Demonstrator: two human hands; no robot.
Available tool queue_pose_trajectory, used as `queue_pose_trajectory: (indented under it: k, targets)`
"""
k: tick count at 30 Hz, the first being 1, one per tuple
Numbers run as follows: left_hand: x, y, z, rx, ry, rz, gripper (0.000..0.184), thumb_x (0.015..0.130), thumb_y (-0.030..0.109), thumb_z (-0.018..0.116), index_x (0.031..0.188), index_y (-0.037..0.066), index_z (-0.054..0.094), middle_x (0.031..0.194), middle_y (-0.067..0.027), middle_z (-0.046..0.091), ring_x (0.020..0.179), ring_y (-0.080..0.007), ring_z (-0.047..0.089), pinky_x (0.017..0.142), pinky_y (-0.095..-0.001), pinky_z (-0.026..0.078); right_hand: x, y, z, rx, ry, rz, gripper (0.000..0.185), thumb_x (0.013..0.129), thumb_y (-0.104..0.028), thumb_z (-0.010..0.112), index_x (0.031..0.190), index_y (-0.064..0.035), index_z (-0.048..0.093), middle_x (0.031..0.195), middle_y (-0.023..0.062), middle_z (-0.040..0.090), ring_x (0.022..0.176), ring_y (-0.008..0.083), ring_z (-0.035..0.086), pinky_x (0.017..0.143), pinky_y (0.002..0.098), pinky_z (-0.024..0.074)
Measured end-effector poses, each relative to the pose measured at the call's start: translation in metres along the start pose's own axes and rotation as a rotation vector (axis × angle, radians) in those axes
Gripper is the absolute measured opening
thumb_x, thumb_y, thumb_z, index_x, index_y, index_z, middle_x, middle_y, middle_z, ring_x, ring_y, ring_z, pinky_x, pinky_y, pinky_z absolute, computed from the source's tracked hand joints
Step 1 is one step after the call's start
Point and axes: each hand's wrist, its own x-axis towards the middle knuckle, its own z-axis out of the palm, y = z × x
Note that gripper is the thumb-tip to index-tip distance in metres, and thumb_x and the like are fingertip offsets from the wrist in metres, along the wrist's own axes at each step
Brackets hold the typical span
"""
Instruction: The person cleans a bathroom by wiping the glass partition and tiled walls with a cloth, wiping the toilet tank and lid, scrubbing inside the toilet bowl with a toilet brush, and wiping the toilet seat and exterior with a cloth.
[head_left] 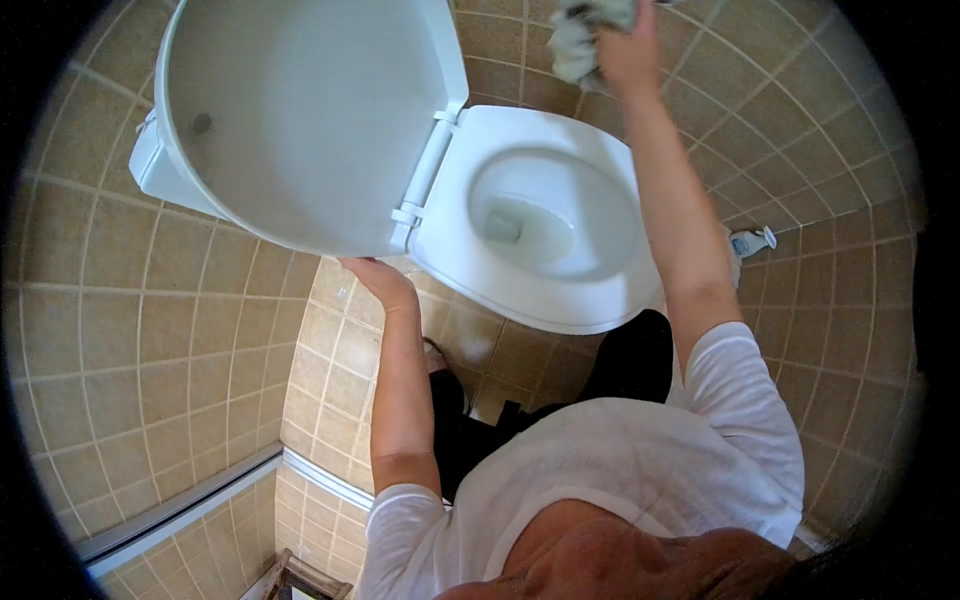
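Right hand (630,60) clenches one crumpled cloth (572,48); left hand (385,283), grip hidden, at edge of one smooth, rounded lid (300,110).

So the rag (573,52) bunched in the right fingers (611,48) is matt, soft-looking cloth, kinda crumpled. The toilet lid (300,110) right by the left fingers (356,265) looks like smooth plastic with a soft sheen. The seat (450,190), between both sets of fingers, is smooth and glossier, also plastic-looking. Wall tiles (172,330) beyond the left fingers seem ceramic, slightly shiny. Rail (185,508) well past those fingers looks like smooth metal.
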Motion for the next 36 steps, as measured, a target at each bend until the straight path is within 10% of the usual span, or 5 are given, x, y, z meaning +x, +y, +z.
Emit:
queue_pose_trajectory:
  k: [6, 9, 11, 27, 36]
  targets:
    - [-0.010, 0.008, 0.021, -0.163, 0.191, -0.144, 0.036, 0.095, 0.028, 0.025, 0.108, -0.004, 0.035, 0.109, -0.0122, 0.041, 0.102, -0.0204, 0.040, 0.097, -0.0324, 0.028, -0.101, 0.079, 0.078, -0.760, -0.922, -0.292, 0.054, 0.074, -0.006, 0.054, 0.122, -0.0289, 0.046, 0.119, 0.0093, 0.047, 0.114, 0.0298, 0.040, 0.088, 0.0504, 0.0361]
    - [-0.009, 0.010, 0.026, -0.248, 0.241, -0.167, 0.034, 0.093, 0.032, 0.032, 0.106, 0.000, 0.037, 0.110, -0.0085, 0.042, 0.103, -0.0190, 0.039, 0.097, -0.0319, 0.029, -0.109, 0.086, 0.070, -0.846, -0.939, -0.484, 0.053, 0.079, -0.007, 0.049, 0.123, -0.0352, 0.045, 0.133, 0.0028, 0.037, 0.124, 0.0244, 0.032, 0.089, 0.0579, 0.0328]
    - [-0.016, 0.012, 0.025, 0.295, 0.204, 0.039, 0.029, 0.095, 0.024, 0.028, 0.098, -0.004, 0.035, 0.100, -0.0127, 0.040, 0.091, -0.0201, 0.041, 0.088, -0.0319, 0.036, -0.103, 0.081, 0.060, -0.849, -1.072, -0.439, 0.054, 0.080, -0.006, 0.047, 0.124, -0.0371, 0.043, 0.137, 0.0022, 0.033, 0.126, 0.0241, 0.028, 0.091, 0.0590, 0.0313]
    - [0.000, -0.013, 0.010, -0.127, 0.124, -0.024, 0.032, 0.093, 0.021, 0.029, 0.110, -0.005, 0.036, 0.107, -0.0145, 0.041, 0.098, -0.0209, 0.042, 0.090, -0.0321, 0.035, -0.189, 0.031, -0.185, -0.918, -1.020, -0.219, 0.053, 0.061, -0.001, 0.059, 0.109, -0.0220, 0.059, 0.118, 0.0119, 0.048, 0.113, 0.0309, 0.041, 0.084, 0.0458, 0.0397]
    - [0.000, -0.018, 0.013, -0.166, 0.120, -0.054, 0.051, 0.094, 0.036, 0.022, 0.120, -0.006, 0.033, 0.120, -0.0176, 0.039, 0.108, -0.0258, 0.039, 0.098, -0.0352, 0.029, -0.273, -0.047, -0.124, -0.593, -1.047, -0.365, 0.041, 0.065, -0.010, 0.058, 0.104, -0.0234, 0.060, 0.109, 0.0083, 0.051, 0.104, 0.0271, 0.046, 0.073, 0.0424, 0.0359]
